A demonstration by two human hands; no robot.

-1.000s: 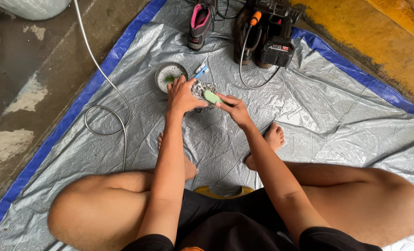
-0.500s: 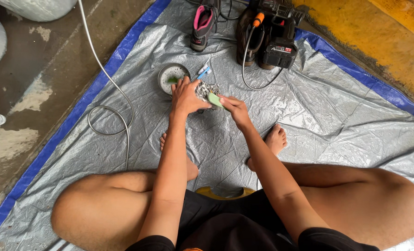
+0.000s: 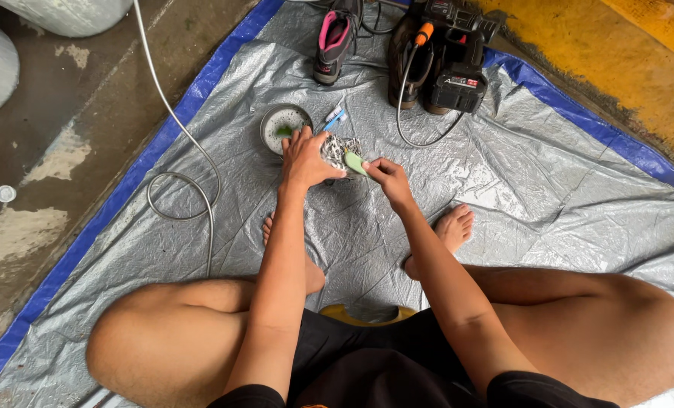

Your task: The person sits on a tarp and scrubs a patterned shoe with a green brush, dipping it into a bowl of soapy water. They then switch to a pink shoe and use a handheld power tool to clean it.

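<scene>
Gripping patterned shoe (image 3: 337,151) | left hand (image 3: 305,160) | right hand (image 3: 386,175) pressing green brush (image 3: 355,162)

A single head-worn camera is looking steeply down from the seated person's own viewpoint, facing forward over the crossed legs toward the grey tarpaulin (image 3: 503,174) on the floor. The arms are filling the near, lower frame, while the left hand (image 3: 304,159) and right hand (image 3: 386,175) are sitting mid-distance near the centre.

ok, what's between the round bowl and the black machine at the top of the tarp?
Head view: a small blue-and-white brush lies just right of the round bowl. Beyond it, bare grey tarp, then a grey hose looping down from the black machine.
</scene>
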